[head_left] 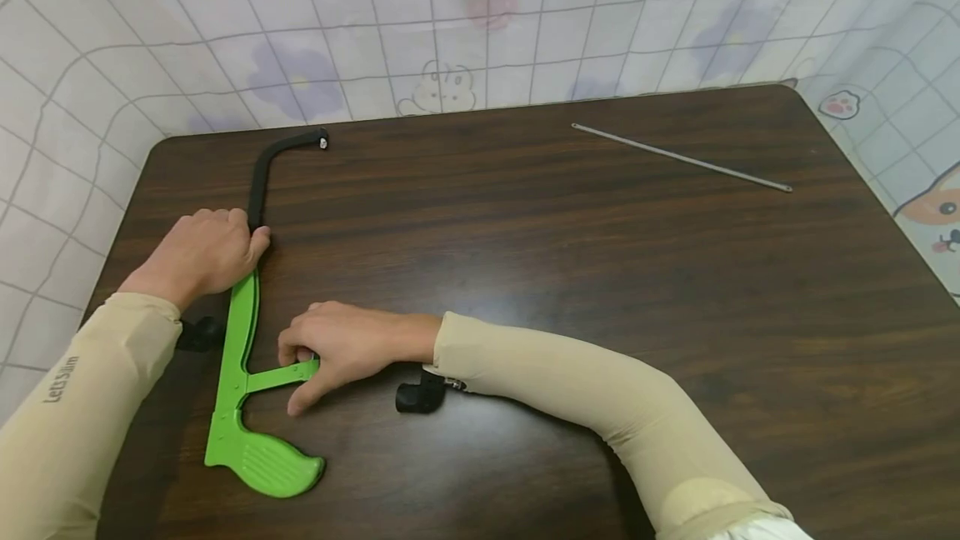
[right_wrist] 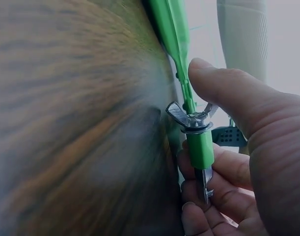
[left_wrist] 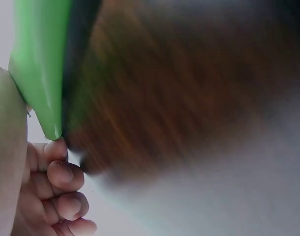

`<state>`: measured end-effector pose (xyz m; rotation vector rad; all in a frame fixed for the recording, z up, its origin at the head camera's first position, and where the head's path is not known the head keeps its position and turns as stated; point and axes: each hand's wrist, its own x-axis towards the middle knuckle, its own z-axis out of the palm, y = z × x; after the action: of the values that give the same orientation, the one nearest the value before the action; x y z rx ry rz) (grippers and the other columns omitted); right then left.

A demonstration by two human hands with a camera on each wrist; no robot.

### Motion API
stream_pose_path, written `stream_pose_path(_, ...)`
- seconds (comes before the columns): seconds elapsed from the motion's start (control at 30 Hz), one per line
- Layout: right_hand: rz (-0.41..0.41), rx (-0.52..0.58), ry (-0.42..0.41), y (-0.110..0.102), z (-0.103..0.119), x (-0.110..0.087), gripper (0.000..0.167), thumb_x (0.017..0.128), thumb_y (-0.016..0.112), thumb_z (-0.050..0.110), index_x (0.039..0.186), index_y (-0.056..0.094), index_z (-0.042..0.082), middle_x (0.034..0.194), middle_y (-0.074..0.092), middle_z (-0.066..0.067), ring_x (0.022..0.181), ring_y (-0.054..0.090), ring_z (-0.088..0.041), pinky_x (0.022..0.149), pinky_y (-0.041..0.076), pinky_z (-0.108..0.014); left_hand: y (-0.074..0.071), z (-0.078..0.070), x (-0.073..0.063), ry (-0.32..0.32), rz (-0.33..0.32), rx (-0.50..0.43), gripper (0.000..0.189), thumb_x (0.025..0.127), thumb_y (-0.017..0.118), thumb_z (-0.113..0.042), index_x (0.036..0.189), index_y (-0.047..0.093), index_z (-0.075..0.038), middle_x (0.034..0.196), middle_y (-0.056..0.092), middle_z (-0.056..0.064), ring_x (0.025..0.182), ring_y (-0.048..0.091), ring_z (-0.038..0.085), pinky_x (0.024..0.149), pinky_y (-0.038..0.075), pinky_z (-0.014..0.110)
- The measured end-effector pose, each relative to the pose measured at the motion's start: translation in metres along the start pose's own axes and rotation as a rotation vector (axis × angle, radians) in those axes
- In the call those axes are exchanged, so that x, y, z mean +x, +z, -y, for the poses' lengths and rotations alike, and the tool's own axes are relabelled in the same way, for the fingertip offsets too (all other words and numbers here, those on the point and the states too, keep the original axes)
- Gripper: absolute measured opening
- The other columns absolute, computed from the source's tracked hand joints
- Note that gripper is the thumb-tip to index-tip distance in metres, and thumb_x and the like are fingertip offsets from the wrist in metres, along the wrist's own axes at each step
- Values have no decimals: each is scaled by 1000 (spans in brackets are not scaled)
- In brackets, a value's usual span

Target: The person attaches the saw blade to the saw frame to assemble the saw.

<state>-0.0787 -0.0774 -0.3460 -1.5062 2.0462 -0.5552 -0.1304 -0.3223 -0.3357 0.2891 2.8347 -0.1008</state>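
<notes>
A hacksaw frame (head_left: pixel 238 332), green with a black front bar, lies on its side at the left of the table. My left hand (head_left: pixel 206 252) grips its back where green meets black; in the left wrist view, curled fingertips (left_wrist: pixel 66 174) show below the green edge. My right hand (head_left: pixel 348 344) holds the short green arm by its end, fingers curled behind it and thumb to the near side. On that arm end, in the right wrist view, sits a metal wing nut (right_wrist: pixel 194 119), with a blade-mount pin (right_wrist: pixel 206 189) protruding below among the fingers.
A thin grey hacksaw blade (head_left: pixel 682 158) lies apart from the frame at the back right of the brown wood-grain table (head_left: pixel 562 257). The saw's green handle (head_left: pixel 277 465) points toward the near edge. A patterned white curtain (head_left: pixel 487 23) hangs behind the table.
</notes>
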Motion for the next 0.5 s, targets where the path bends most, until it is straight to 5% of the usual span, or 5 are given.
stream_pose_path(0.5, -28, 7, -13, -1, -11, -26, 42, 89, 76, 55, 114, 68, 23, 101, 58, 10, 94, 49, -6, 84, 36, -15, -3, -25, 9, 1, 14, 8, 58, 111, 28, -35, 107, 54, 17, 98, 62, 34, 92, 63, 52, 87, 49, 64)
